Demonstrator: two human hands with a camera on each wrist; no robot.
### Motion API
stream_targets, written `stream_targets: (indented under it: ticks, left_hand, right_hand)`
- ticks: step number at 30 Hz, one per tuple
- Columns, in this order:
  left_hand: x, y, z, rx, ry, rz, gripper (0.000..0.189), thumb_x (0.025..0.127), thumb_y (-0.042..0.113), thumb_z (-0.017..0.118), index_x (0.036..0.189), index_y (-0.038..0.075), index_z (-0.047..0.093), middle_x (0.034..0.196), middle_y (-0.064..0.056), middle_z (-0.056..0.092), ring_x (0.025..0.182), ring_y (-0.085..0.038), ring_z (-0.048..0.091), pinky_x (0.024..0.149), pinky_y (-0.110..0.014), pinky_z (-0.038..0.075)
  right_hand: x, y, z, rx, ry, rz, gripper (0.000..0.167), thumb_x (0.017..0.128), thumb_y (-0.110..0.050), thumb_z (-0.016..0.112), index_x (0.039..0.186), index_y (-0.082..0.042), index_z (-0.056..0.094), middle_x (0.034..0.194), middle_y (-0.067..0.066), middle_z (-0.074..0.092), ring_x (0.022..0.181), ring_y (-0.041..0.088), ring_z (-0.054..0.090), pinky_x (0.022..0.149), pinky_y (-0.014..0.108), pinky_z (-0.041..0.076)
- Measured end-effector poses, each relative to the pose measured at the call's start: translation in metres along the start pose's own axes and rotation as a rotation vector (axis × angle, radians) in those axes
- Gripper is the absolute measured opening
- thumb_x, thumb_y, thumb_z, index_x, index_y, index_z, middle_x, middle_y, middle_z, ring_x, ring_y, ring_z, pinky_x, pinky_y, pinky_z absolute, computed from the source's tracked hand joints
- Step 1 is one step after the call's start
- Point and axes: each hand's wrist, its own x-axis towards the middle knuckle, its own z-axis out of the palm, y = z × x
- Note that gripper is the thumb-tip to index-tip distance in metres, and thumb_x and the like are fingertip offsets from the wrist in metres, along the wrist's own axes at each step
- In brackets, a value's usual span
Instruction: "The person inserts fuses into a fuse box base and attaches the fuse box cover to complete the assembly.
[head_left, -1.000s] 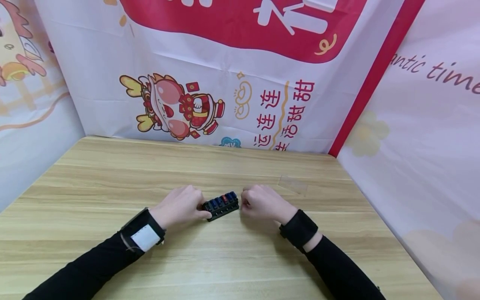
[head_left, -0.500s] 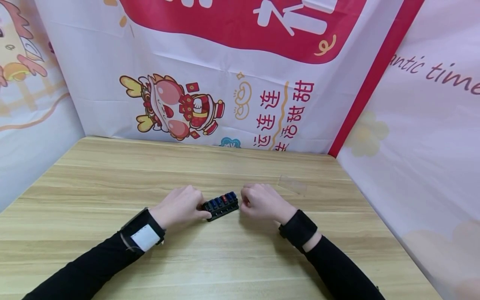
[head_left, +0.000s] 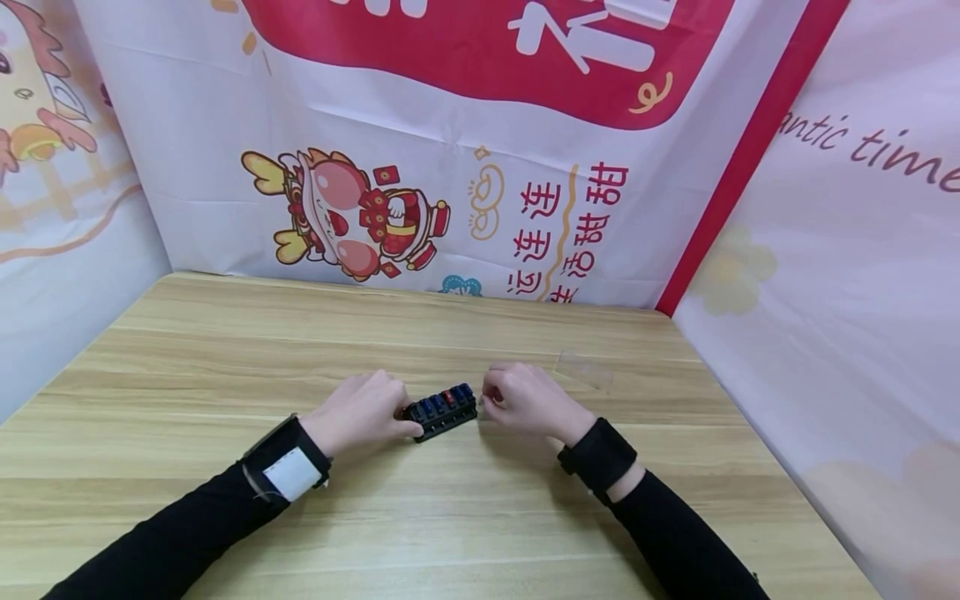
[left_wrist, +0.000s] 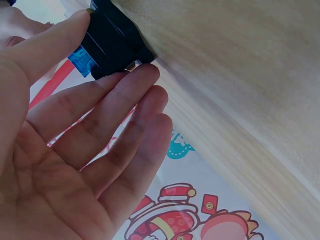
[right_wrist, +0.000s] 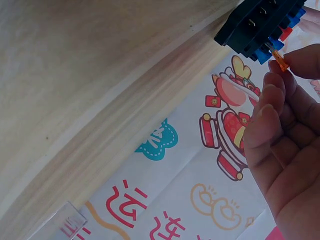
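Observation:
A black fuse block [head_left: 442,421] with a row of blue fuses and one red fuse lies tilted on the wooden table in the head view. My left hand [head_left: 363,412] pinches its left end between thumb and fingers; in the left wrist view a blue fuse [left_wrist: 82,62] shows beneath the thumb. At the block's right end is my right hand [head_left: 528,400], fingers curled. The right wrist view shows its thumb and index finger pinching a small orange blade fuse [right_wrist: 280,62], whose metal end points at the block, close to a blue fuse [right_wrist: 262,56].
A clear plastic piece [head_left: 585,370] lies flat on the table behind the right hand. Printed cloth [head_left: 450,117] hangs along the table's back edge, with more at both sides. Black wrist straps [head_left: 597,457] sit on both arms.
My right hand has shifted slightly up and away, its fingers turning a little beside the block's right end. The left hand and the fuse block have stayed in place.

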Motion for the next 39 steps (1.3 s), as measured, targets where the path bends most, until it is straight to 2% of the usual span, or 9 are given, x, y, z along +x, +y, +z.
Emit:
stream_targets:
  ticks: [7, 16, 19, 23, 25, 29, 36, 39]
  left_hand:
    - [0.000, -0.001, 0.000, 0.002, -0.007, -0.005, 0.037, 0.081, 0.039, 0.080, 0.058, 0.022, 0.057, 0.049, 0.011, 0.031, 0.043, -0.004, 0.030, 0.044, -0.024, 0.024]
    - [-0.001, -0.001, -0.001, -0.003, -0.034, 0.018, 0.027, 0.079, 0.038, 0.083, 0.065, 0.021, 0.067, 0.049, 0.013, 0.031, 0.044, -0.003, 0.027, 0.043, -0.024, 0.021]
    - [-0.001, -0.002, -0.002, -0.006, -0.038, 0.015, 0.023, 0.078, 0.037, 0.083, 0.070, 0.019, 0.071, 0.051, 0.013, 0.039, 0.045, -0.004, 0.030, 0.044, -0.024, 0.023]
    - [0.000, -0.004, -0.001, -0.013, -0.034, 0.011, 0.022, 0.078, 0.036, 0.084, 0.079, 0.015, 0.077, 0.056, 0.012, 0.050, 0.046, -0.004, 0.037, 0.044, -0.024, 0.027]
    - [0.000, -0.004, -0.001, -0.012, -0.033, 0.012, 0.023, 0.078, 0.036, 0.083, 0.081, 0.015, 0.078, 0.056, 0.012, 0.051, 0.046, -0.004, 0.038, 0.044, -0.024, 0.027]
    - [0.000, -0.005, 0.000, -0.004, -0.024, 0.018, 0.021, 0.079, 0.037, 0.083, 0.079, 0.017, 0.077, 0.055, 0.012, 0.050, 0.046, -0.004, 0.036, 0.044, -0.024, 0.026]
    - [-0.001, -0.003, -0.002, 0.000, -0.017, 0.018, 0.027, 0.081, 0.037, 0.081, 0.066, 0.022, 0.065, 0.050, 0.013, 0.031, 0.045, -0.004, 0.029, 0.044, -0.024, 0.022]
    - [-0.001, -0.002, -0.002, -0.006, -0.015, 0.015, 0.028, 0.081, 0.037, 0.081, 0.064, 0.022, 0.064, 0.049, 0.013, 0.029, 0.044, -0.004, 0.030, 0.044, -0.024, 0.022]
  right_hand:
    - [0.001, 0.002, -0.001, 0.026, 0.035, 0.007, 0.008, 0.086, -0.010, 0.069, 0.079, -0.014, 0.066, 0.073, -0.008, 0.057, 0.058, 0.003, 0.049, 0.052, 0.021, 0.042]
    - [0.003, 0.000, -0.003, 0.068, 0.088, 0.016, 0.009, 0.088, -0.013, 0.068, 0.081, -0.016, 0.067, 0.074, -0.010, 0.056, 0.061, 0.002, 0.049, 0.054, 0.021, 0.043]
    - [0.005, -0.008, -0.006, 0.147, 0.094, 0.042, 0.008, 0.090, -0.014, 0.069, 0.082, -0.015, 0.069, 0.073, -0.011, 0.056, 0.060, 0.002, 0.050, 0.055, 0.021, 0.044]
    - [0.012, -0.024, -0.010, 0.312, 0.092, 0.077, 0.007, 0.090, -0.013, 0.072, 0.083, -0.012, 0.071, 0.071, -0.010, 0.058, 0.058, 0.004, 0.050, 0.054, 0.023, 0.044]
    - [0.017, -0.032, -0.011, 0.376, 0.085, 0.092, 0.007, 0.090, -0.012, 0.073, 0.083, -0.011, 0.072, 0.071, -0.010, 0.059, 0.057, 0.005, 0.051, 0.053, 0.024, 0.043]
    - [0.027, -0.046, -0.012, 0.433, 0.057, 0.131, 0.009, 0.089, -0.012, 0.073, 0.081, -0.010, 0.073, 0.069, -0.010, 0.061, 0.057, 0.005, 0.052, 0.054, 0.024, 0.043]
    - [0.045, -0.059, -0.011, 0.496, -0.041, 0.273, 0.014, 0.087, -0.014, 0.075, 0.074, -0.011, 0.073, 0.064, -0.010, 0.062, 0.056, 0.005, 0.053, 0.054, 0.022, 0.042]
    - [0.049, -0.059, -0.008, 0.497, -0.064, 0.328, 0.015, 0.086, -0.014, 0.076, 0.071, -0.012, 0.073, 0.062, -0.011, 0.062, 0.056, 0.005, 0.054, 0.054, 0.022, 0.041]
